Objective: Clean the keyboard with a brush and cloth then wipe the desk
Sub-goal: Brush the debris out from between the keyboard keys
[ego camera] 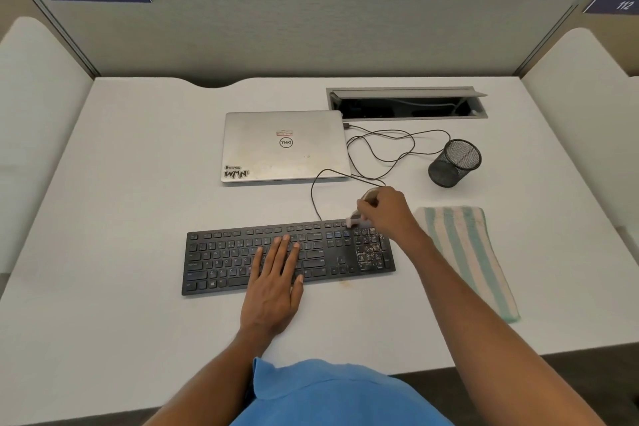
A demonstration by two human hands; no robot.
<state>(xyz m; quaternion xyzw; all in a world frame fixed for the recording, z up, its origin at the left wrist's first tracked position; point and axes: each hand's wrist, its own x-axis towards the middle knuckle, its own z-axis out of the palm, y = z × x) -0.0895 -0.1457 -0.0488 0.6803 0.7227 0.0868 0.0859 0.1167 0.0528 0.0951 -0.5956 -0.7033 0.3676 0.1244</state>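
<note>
A black keyboard (224, 256) lies on the white desk (138, 183) in front of me, with pale crumbs scattered over its number pad. My left hand (276, 280) rests flat on the middle keys, fingers straight. My right hand (383, 211) grips a small brush (356, 218) whose bristle end touches the keyboard's top right corner above the number pad. Most of the brush is hidden inside the hand. A folded cloth (470, 252) with teal and cream stripes lies on the desk just right of the keyboard.
A shut silver laptop (285, 145) sits behind the keyboard, its black cable (380, 145) looping across the desk toward an open cable hatch (408, 104). A black mesh pen cup (454, 162) lies tipped at the right. Grey partitions wall in the desk.
</note>
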